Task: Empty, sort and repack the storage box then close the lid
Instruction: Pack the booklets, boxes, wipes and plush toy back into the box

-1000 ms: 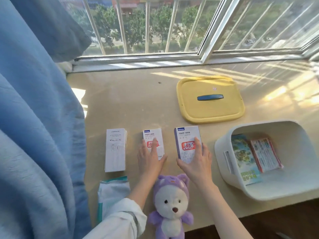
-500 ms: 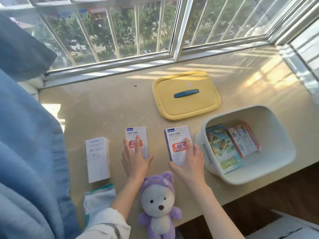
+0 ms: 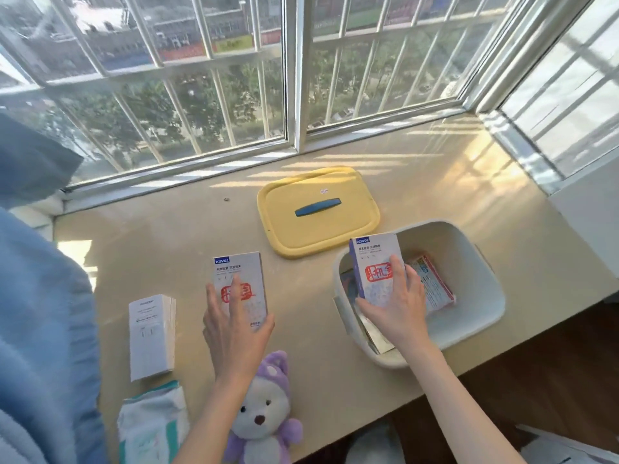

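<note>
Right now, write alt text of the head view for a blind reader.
The right hand holds a red-stamped carton over the open white storage box; the left hand grips a matching carton. A yellow lid lies behind on the beige ledge, a purple plush bear at its near edge.

Background: window ledge and surroundings

Beige ledge [image 3: 160, 236], sun stripes at its far side. Small round dark spot [image 3: 226, 198] on it near the window frame [image 3: 296, 142]. White bars [image 3: 214, 95] outside the glass, trees [image 3: 201, 108] and buildings [image 3: 187, 35] beyond. Blue fabric [image 3: 43, 329] fills the left edge. Dark wood floor [image 3: 552, 380] lower right, white papers [image 3: 569, 450] on it.
</note>
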